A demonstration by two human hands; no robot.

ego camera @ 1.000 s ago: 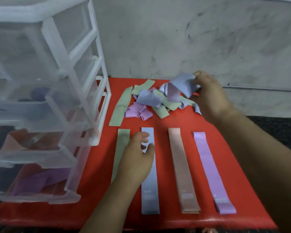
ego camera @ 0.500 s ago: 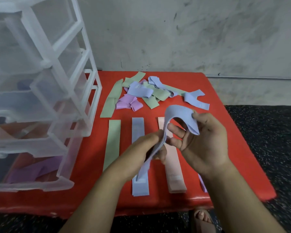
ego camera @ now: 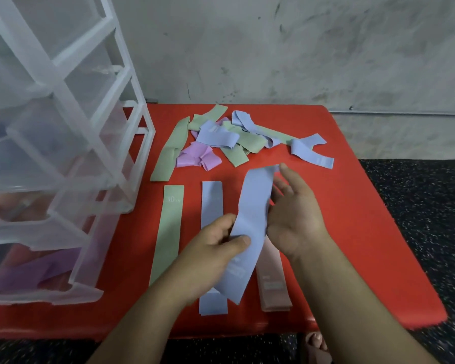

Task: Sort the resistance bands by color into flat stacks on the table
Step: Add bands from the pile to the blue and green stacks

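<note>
A light blue band hangs stretched out and slanted just above the red table. My left hand pinches its lower half between thumb and fingers. My right hand lies along its upper right edge with straight fingers. Beneath them lie flat lengthwise stacks: green, blue and pink. My right arm hides the purple stack. A tangled pile of green, blue and purple bands sits at the back of the table.
A clear plastic drawer unit stands on the table's left side. A loose green band lies beside it and a loose blue band lies right of the pile. A grey wall is behind; dark speckled floor lies to the right.
My right hand lifted a crumpled blue band from the pile and brought it forward. My left hand took its lower end. The band is now pulled out straight over the stacks.
</note>
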